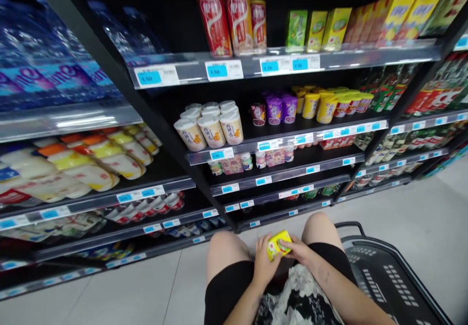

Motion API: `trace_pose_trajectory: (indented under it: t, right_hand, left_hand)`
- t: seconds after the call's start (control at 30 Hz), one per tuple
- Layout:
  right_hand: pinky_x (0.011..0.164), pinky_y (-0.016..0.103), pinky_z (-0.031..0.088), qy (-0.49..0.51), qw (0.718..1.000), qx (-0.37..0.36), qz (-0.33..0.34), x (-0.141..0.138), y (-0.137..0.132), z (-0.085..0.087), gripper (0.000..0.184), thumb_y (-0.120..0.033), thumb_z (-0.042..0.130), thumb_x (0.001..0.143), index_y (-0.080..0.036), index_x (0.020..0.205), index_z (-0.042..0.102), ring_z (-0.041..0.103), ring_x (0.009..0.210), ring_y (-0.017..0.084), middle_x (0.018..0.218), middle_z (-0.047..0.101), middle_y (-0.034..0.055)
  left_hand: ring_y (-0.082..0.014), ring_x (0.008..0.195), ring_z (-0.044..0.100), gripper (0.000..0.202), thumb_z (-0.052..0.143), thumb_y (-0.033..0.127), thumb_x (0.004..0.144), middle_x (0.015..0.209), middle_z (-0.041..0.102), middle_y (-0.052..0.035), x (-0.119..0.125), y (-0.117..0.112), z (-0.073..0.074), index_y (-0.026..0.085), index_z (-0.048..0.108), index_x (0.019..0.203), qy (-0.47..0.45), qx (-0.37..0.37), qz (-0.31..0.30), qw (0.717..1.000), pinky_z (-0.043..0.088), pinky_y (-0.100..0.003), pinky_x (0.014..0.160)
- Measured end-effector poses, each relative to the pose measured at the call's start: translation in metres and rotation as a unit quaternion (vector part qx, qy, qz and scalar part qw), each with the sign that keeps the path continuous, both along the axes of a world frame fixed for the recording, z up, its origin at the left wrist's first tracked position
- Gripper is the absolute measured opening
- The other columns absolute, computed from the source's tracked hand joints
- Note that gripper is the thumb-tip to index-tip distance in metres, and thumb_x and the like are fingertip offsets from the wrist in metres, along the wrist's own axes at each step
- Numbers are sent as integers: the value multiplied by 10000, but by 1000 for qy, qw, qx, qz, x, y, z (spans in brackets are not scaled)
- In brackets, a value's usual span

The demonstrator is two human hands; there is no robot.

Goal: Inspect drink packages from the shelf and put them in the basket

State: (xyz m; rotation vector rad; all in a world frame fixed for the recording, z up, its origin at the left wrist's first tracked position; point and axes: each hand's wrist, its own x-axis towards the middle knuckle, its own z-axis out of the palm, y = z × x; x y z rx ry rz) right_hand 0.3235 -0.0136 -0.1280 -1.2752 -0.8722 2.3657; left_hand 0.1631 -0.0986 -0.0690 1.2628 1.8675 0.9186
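Note:
Between my bent knees I hold a small yellow drink carton point(279, 245) with green and red print. My left hand point(264, 256) is closed around its left side. On the right side, the fingers of my right hand point(299, 251) grip it, with the thumb lying across its front. Above, on the top shelf, stand similar yellow-green cartons point(337, 28) beside a green carton point(296, 30) and several red cans point(238, 23).
A dark shelf unit point(171, 156) with price tags fills the front. White-lidded cups point(211, 127) and purple cups point(281, 109) stand on its middle shelf. Wrapped water bottles point(54, 71) are at left. On the floor at right sits a black basket point(383, 271).

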Motion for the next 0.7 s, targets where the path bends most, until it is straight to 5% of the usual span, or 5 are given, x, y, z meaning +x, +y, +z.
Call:
trace_pose_trajectory:
  t: [0.2, 0.37, 0.5, 0.6, 0.7]
  right_hand:
    - [732, 299, 568, 24, 999, -9, -32, -6, 0, 4, 729, -617, 968, 463, -242, 1025, 696, 750, 936, 250, 1027, 779, 83]
    - [800, 290, 590, 47, 993, -77, -75, -10, 0, 9, 644, -532, 957, 428, -275, 949, 678, 744, 1008, 241, 1030, 773, 63]
    - [739, 332, 588, -75, 993, -62, -71, -17, -1, 2, 576, -575, 897, 422, -311, 870, 650, 753, 947, 267, 903, 760, 33]
    - [676, 413, 576, -197, 974, 56, -93, -24, -4, -2, 536, -477, 866, 341, -313, 747, 558, 741, 888, 348, 706, 677, 4]
    - [768, 490, 585, -214, 949, 212, -98, -28, -8, 5, 482, -366, 852, 364, -344, 760, 579, 723, 893, 393, 687, 654, -7]
  left_hand:
    - [-405, 1086, 681, 674, 818, 672, 601, 1109, 729, -178, -12, 8, -16, 197, 682, 1060, -246, -57, 64, 966, 545, -479, 967]
    - [-351, 1133, 682, 482, 688, 541, 756, 1180, 748, -113, -6, 0, -2, 269, 708, 1153, -55, -54, 4, 997, 532, -460, 1016]
    - [-360, 1453, 483, 765, 716, 371, 654, 1478, 599, -138, -18, -4, 6, 230, 645, 1403, 81, -204, -103, 970, 365, -476, 1228]
    - [-400, 1614, 68, 877, 809, 347, 545, 1689, 323, -131, -48, -5, 12, 206, 669, 1400, 232, -319, -146, 907, 82, -532, 1321]
    - [-409, 1612, 34, 855, 716, 369, 728, 1733, 169, -152, -93, -1, 15, 183, 528, 1541, 328, -335, -34, 883, 85, -565, 1304]
